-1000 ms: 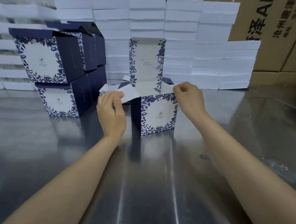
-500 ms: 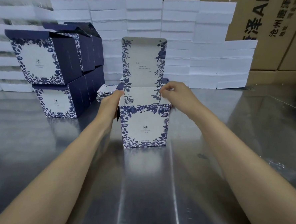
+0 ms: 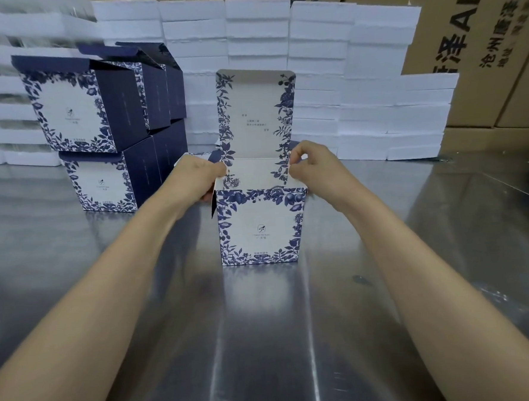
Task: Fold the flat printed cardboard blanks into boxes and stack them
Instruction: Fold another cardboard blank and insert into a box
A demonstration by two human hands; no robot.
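Note:
A white box with blue floral print (image 3: 260,228) stands upright on the steel table (image 3: 265,339), its lid flap (image 3: 256,114) raised straight up. My left hand (image 3: 198,176) grips the box's upper left edge, fingers curled round the side flap. My right hand (image 3: 312,165) pinches the upper right corner at the lid hinge. To the left, finished boxes sit in a stack (image 3: 98,130), two layers high, several deep. A few flat blanks (image 3: 192,156) lie partly hidden behind my left hand.
White foam slabs (image 3: 358,80) are piled in rows along the back of the table. Brown shipping cartons (image 3: 479,38) with printed characters rise behind them at the right. A small dark mark (image 3: 359,278) lies on the steel right of the box.
The box has turned to face me squarely and come closer. My left hand let the white side flap down and now grips the box's left edge; the lid stands upright.

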